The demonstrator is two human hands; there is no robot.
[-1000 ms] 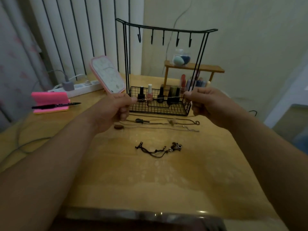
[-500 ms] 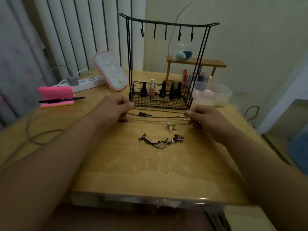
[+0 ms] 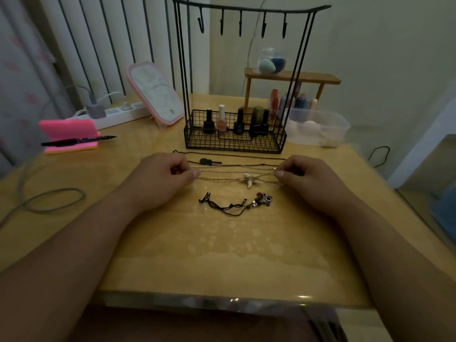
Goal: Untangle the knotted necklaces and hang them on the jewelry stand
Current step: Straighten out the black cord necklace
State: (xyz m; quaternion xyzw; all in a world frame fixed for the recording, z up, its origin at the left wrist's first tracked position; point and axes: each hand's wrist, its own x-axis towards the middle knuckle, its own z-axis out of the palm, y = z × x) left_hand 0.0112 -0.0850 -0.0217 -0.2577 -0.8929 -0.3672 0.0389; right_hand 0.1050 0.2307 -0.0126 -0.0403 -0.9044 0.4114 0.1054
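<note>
My left hand [image 3: 160,177] and my right hand [image 3: 304,178] each pinch one end of a thin gold chain necklace with a white starfish pendant [image 3: 249,180], stretched flat on the table between them. Behind it lie a dark cord necklace with a black guitar-shaped pendant [image 3: 206,161] and other thin chains, laid out lengthwise. Nearer to me sits a bunched black cord necklace with beads and a camera charm [image 3: 237,203]. The black wire jewelry stand [image 3: 234,141] rises behind, and all the hooks [image 3: 240,22] on its top bar are bare.
Nail polish bottles [image 3: 222,119] fill the stand's basket. A pink mirror [image 3: 154,93], power strip [image 3: 116,114], and pink holder with a pen [image 3: 74,140] are at left. A plastic tub [image 3: 318,129] and wooden shelf [image 3: 291,76] stand at right. A grey cable [image 3: 49,201] loops at left.
Both hands came down from in front of the stand's basket to the table, still holding the chain's ends, and spread it out flat. The starfish pendant now lies on the table.
</note>
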